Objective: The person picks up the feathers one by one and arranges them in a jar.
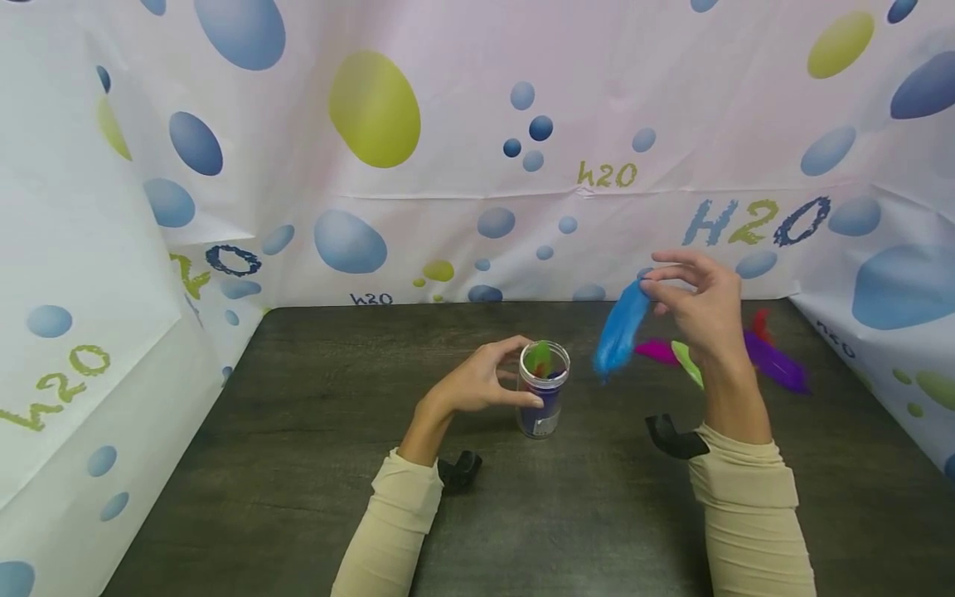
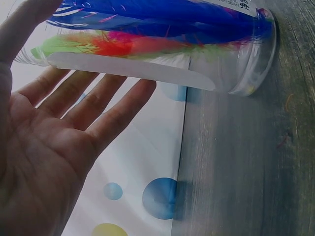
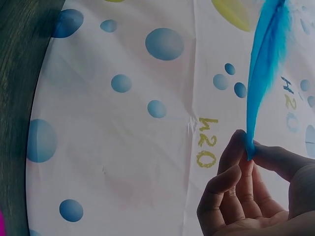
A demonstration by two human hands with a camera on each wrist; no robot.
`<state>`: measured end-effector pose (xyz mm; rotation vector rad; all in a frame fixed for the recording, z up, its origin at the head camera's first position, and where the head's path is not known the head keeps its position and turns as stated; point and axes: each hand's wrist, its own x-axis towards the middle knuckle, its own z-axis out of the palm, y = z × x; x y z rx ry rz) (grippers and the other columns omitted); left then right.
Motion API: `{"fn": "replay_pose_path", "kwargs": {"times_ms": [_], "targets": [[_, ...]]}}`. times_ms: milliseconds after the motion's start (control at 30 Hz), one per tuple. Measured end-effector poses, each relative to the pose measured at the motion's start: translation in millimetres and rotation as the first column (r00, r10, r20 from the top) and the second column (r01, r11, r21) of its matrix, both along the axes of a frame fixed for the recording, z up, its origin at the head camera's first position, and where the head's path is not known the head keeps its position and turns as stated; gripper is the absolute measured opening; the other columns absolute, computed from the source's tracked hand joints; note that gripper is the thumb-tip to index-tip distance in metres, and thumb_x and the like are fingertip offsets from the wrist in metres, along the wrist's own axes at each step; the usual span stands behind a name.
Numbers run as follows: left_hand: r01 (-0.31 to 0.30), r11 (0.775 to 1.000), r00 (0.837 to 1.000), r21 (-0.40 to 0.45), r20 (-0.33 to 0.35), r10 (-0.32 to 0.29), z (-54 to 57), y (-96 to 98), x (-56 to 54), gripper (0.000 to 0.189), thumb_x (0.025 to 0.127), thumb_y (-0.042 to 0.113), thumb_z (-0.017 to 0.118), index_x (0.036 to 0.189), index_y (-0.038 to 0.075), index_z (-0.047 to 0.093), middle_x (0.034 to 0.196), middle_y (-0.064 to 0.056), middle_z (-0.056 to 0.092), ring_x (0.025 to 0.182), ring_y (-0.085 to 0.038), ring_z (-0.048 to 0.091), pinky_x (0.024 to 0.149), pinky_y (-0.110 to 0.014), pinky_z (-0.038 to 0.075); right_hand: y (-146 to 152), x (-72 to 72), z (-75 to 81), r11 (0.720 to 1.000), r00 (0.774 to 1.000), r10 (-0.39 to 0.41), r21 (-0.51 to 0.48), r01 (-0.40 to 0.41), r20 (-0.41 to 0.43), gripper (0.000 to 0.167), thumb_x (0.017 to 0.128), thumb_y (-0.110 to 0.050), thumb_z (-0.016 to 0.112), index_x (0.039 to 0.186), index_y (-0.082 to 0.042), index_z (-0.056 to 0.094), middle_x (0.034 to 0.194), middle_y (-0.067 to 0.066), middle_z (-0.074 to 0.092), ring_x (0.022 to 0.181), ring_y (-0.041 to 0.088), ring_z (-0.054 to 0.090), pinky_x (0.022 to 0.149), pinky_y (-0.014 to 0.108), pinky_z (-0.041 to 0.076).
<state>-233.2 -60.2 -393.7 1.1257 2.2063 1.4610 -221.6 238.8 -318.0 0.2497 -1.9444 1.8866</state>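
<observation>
Right hand (image 1: 701, 311) pinches one blue feather (image 1: 622, 330); left hand (image 1: 477, 379) cups the jar (image 1: 550, 406), seemingly lightly, so a bump could tip it.

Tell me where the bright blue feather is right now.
In the head view, the bright blue feather hangs pinched in the right hand, right of the clear jar and left of the magenta feather.
</observation>
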Motion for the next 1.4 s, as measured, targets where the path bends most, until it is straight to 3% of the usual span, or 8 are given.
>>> {"fn": "replay_pose_path", "kwargs": {"times_ms": [233, 633, 767, 933, 1400], "targets": [[-0.005, 1.0, 1.0, 0.0, -0.004, 0.005, 0.3, 0.3, 0.0, 0.062, 0.087, 0.004, 0.081, 0.141, 0.0, 0.052, 0.131, -0.016, 0.063, 0.126, -0.027, 0.062, 0.101, -0.036, 0.056, -10.0, -1.5, 6.5, 0.999, 0.999, 0.029, -0.042, -0.031, -0.029, 0.029, 0.09, 0.01, 0.073, 0.107, -0.013, 0.076, 0.081, -0.003, 0.075, 0.057, 0.011, 0.065, 0.053, 0.018, 0.055], [-0.005, 1.0, 1.0, 0.009, -0.006, 0.005, 0.9, -0.7, -0.9, 0.062, 0.087, 0.003, 0.082, 0.141, 0.0, 0.053, 0.13, -0.016, 0.063, 0.125, -0.026, 0.063, 0.101, -0.035, 0.056, -29.9, -7.8, 17.7, 0.999, 0.997, 0.051, -0.011, -0.052, -0.062, 0.028, 0.09, 0.008, 0.073, 0.106, -0.016, 0.076, 0.083, -0.002, 0.074, 0.06, 0.011, 0.066, 0.056, 0.019, 0.056], [0.001, 1.0, 1.0, 0.007, -0.006, -0.001, 1.0, -1.2, -0.4, 0.062, 0.087, 0.003, 0.081, 0.141, -0.001, 0.052, 0.13, -0.017, 0.063, 0.125, -0.027, 0.062, 0.101, -0.036, 0.056, -35.5, -9.7, 17.3, 0.999, 0.997, 0.027, 0.032, -0.025, -0.067, 0.022, 0.092, 0.004, 0.074, 0.113, -0.004, 0.074, 0.086, -0.003, 0.073, 0.062, 0.01, 0.068, 0.059, 0.019, 0.057], [0.003, 1.0, 1.0, 0.009, 0.0, -0.003, 0.2, -1.1, -0.2, 0.062, 0.087, 0.003, 0.081, 0.142, -0.001, 0.051, 0.131, -0.017, 0.063, 0.125, -0.028, 0.062, 0.101, -0.037, 0.056, -42.3, -13.0, 14.4, 0.995, 0.995, 0.01, 0.103, 0.0, -0.095, 0.028, 0.094, 0.003, 0.072, 0.12, 0.012, 0.067, 0.088, -0.006, 0.072, 0.063, 0.007, 0.07, 0.059, 0.018, 0.056], [0.0, 1.0, 1.0, 0.003, 0.008, 0.0, -0.4, -0.5, -0.1, 0.062, 0.088, 0.004, 0.081, 0.142, 0.0, 0.051, 0.13, -0.016, 0.063, 0.125, -0.027, 0.062, 0.102, -0.037, 0.056, -55.5, -16.3, 10.9, 0.988, 0.991, 0.019, 0.155, 0.002, -0.129, 0.027, 0.095, 0.001, 0.072, 0.119, 0.011, 0.068, 0.093, -0.006, 0.069, 0.074, 0.004, 0.073, 0.066, 0.019, 0.058]]}}
